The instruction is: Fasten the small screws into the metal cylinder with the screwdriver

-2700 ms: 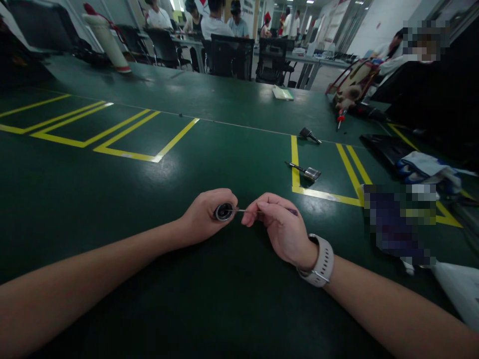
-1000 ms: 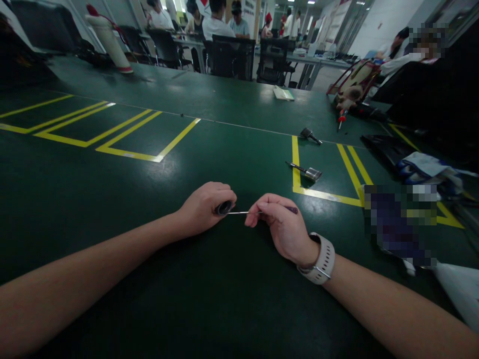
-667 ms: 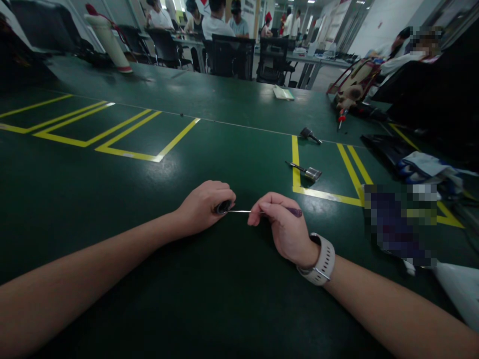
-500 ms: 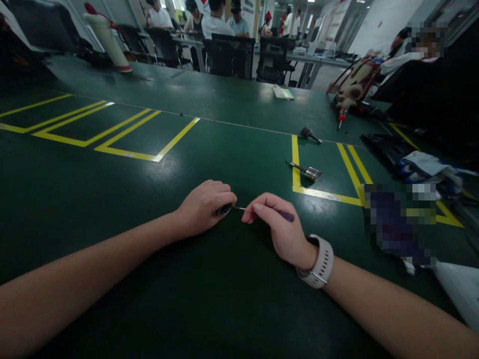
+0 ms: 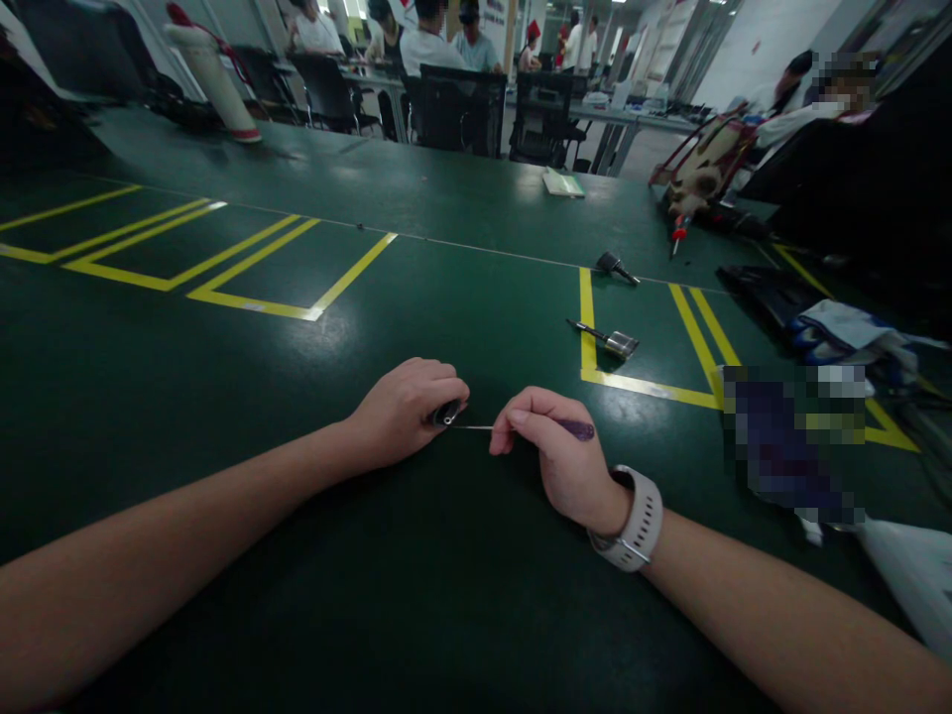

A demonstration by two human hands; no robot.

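My left hand (image 5: 408,412) is closed around a small dark cylindrical part (image 5: 447,415), whose end with a small hole faces right. Most of that part is hidden by the fingers. Pinched between the fingers of my right hand (image 5: 554,436) is a thin screwdriver with a purple handle (image 5: 578,429). Its slim metal shaft (image 5: 476,427) points left, with the tip just beside and below the hole; whether it touches cannot be made out. Farther off lie a silver-headed part with a thin dark rod (image 5: 619,344) and a similar black part (image 5: 610,264).
Yellow tape (image 5: 253,305) marks rectangles on the green table (image 5: 446,595). At right are a pixelated purple item (image 5: 788,446), a blue-white cloth (image 5: 855,337) and a red-tipped tool (image 5: 678,236). A paper pad (image 5: 563,183) lies near the far edge, and people sit beyond.
My right hand has shifted slightly right with the screwdriver, drawing its shaft away from the end of the dark part. The hole there shows more clearly; my left hand is nearly still.
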